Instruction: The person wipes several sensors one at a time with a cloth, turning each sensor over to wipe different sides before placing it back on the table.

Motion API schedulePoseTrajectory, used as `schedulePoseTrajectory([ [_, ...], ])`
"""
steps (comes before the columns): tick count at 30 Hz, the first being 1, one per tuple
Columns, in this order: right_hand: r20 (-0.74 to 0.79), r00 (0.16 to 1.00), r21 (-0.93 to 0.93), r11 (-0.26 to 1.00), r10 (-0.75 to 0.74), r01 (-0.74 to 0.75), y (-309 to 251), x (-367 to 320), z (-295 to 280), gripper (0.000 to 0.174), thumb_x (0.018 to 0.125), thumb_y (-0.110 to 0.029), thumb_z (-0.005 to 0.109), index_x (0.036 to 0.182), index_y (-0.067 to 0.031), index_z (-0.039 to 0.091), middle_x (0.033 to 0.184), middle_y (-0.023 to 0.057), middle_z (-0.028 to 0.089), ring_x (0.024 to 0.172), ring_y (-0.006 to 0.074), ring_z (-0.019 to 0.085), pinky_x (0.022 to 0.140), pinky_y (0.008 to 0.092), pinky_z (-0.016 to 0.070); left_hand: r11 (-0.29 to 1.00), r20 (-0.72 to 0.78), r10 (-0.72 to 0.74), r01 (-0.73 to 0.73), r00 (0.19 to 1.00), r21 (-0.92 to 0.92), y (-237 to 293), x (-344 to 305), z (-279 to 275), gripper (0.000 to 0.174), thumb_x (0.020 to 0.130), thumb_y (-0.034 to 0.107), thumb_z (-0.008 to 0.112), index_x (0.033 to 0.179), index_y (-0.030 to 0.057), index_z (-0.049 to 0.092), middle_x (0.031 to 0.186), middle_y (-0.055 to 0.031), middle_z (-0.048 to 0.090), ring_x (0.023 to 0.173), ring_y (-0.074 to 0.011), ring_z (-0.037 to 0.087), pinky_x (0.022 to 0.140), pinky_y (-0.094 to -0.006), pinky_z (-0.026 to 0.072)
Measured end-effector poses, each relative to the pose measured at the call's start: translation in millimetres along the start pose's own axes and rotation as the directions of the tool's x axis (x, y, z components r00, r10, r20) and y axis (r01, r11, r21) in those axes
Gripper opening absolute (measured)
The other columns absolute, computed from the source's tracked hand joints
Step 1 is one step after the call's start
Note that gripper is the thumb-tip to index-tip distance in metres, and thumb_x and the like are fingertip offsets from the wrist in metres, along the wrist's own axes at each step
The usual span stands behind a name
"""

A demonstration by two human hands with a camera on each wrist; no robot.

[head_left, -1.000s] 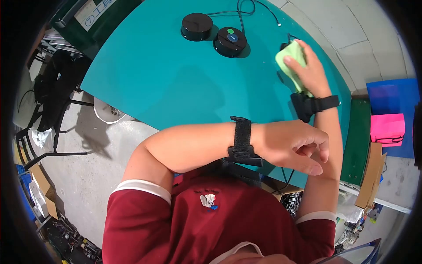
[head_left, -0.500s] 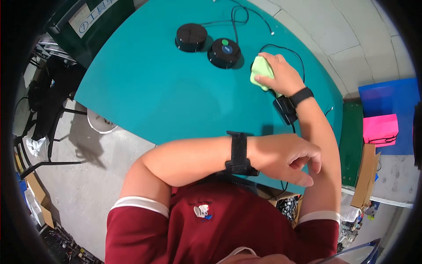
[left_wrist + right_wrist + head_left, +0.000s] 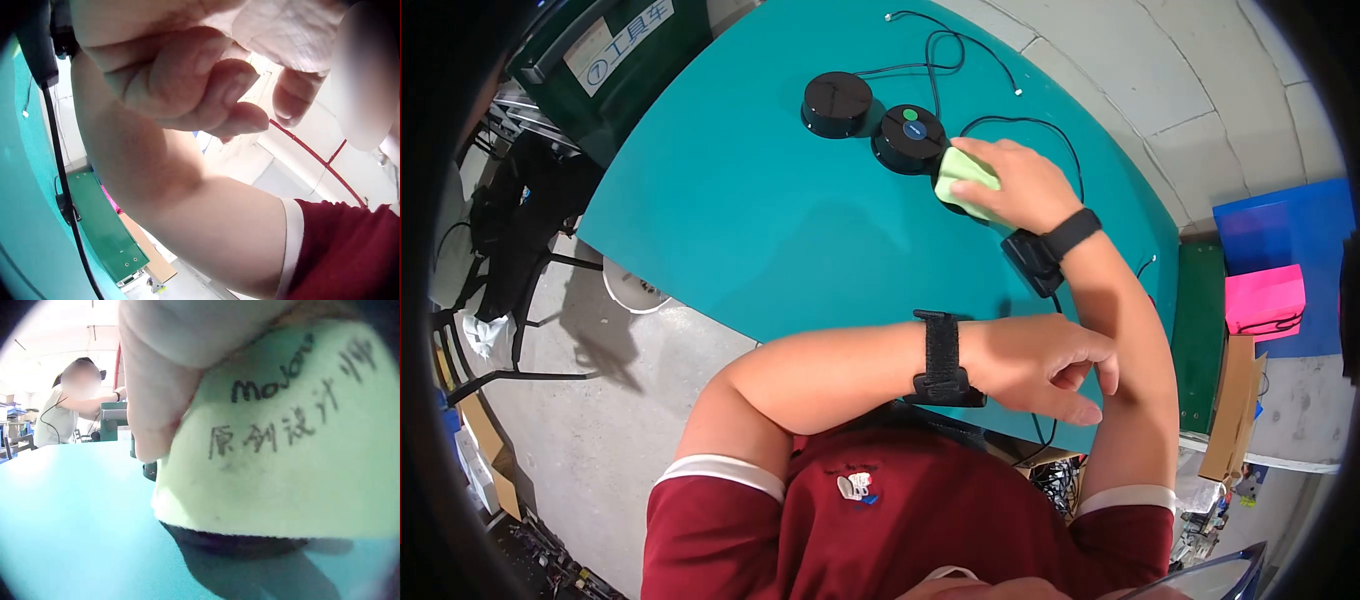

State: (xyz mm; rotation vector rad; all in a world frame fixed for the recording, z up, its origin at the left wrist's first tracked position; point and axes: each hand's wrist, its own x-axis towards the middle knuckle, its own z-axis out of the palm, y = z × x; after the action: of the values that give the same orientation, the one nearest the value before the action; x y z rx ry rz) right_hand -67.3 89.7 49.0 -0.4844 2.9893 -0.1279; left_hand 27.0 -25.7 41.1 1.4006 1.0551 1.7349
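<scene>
My right hand (image 3: 1030,185) grips a black round device (image 3: 231,542), with a light green sheet (image 3: 966,174) over its top under the fingers and thumb. In the right wrist view the sheet bears black handwriting. Close beside it stands a second black round device (image 3: 897,150), topped with a green and a blue round sticker. Farther left is a third, plain-topped device (image 3: 837,108). Near the right forearm my left hand (image 3: 1040,365) hangs with loosely curled fingers, holding nothing.
Black cables (image 3: 1055,128) run behind the devices over the teal table (image 3: 730,200). A block wall (image 3: 1160,90) borders the far right. A dark green cart (image 3: 630,80) stands at the far left, and a pink bag (image 3: 1265,300) at the right. Another person (image 3: 56,422) is in the background.
My right hand has carried the black device with the green sheet leftward across the table, up beside the stickered device. The left hand keeps its pose.
</scene>
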Motion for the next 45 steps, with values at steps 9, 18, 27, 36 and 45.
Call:
schedulePoseTrajectory([
  [9,0.015,0.955,0.997,0.074,0.297,-0.038,77,-69,-36,0.040,0.094,-0.031,0.038,0.116,0.0008,0.049,0.112,0.0108,0.056,0.103,0.0222,0.054,0.086,0.0346,0.0424,0.998,-0.082,-0.061,0.063,0.995,0.024,-3,3,-4,0.029,0.081,0.024,0.063,0.099,0.0033,0.053,0.060,0.0010,0.049,0.054,-0.0053,0.044,0.049,-0.0224,0.0356],
  [18,-0.272,0.844,0.655,-0.554,0.462,0.514,140,-196,-13,0.046,0.096,-0.033,0.028,0.129,-0.0025,0.035,0.134,0.0131,0.040,0.123,0.0290,0.038,0.103,0.0438,0.0280,0.967,-0.327,-0.252,0.223,0.911,-0.122,-14,9,-15,0.020,0.089,0.024,0.053,0.103,0.0091,0.056,0.067,0.0047,0.048,0.055,-0.0010,0.039,0.047,-0.0156,0.0296],
  [27,-0.309,0.544,0.814,-0.079,0.780,0.575,187,-305,-14,0.044,0.097,-0.032,0.023,0.128,-0.0016,0.035,0.127,0.0144,0.046,0.117,0.0277,0.044,0.099,0.0407,0.0346,0.930,-0.410,-0.366,0.339,0.835,-0.140,-17,11,-17,0.019,0.090,0.021,0.048,0.102,0.0075,0.054,0.066,0.0019,0.048,0.048,-0.0015,0.035,0.043,-0.0156,0.0291],
  [36,-0.015,0.750,0.735,0.515,0.661,-0.440,233,-287,-28,0.045,0.093,-0.038,0.038,0.111,-0.0023,0.058,0.103,0.0067,0.059,0.095,0.0141,0.053,0.084,0.0262,0.0391,0.919,-0.450,-0.387,0.375,0.805,-0.119,-17,11,-17,0.018,0.090,0.022,0.048,0.101,0.0082,0.054,0.067,0.0022,0.048,0.051,-0.0017,0.036,0.044,-0.0155,0.0282],
  [45,-0.280,0.649,0.592,0.659,0.708,-0.463,254,-277,10,0.040,0.086,-0.029,0.052,0.110,0.0025,0.057,0.101,0.0143,0.062,0.095,0.0210,0.058,0.086,0.0300,0.0424,0.922,-0.436,-0.382,0.371,0.815,-0.114,-19,11,-19,0.018,0.090,0.020,0.048,0.101,0.0081,0.054,0.068,0.0019,0.049,0.051,-0.0016,0.037,0.045,-0.0156,0.0291],
])
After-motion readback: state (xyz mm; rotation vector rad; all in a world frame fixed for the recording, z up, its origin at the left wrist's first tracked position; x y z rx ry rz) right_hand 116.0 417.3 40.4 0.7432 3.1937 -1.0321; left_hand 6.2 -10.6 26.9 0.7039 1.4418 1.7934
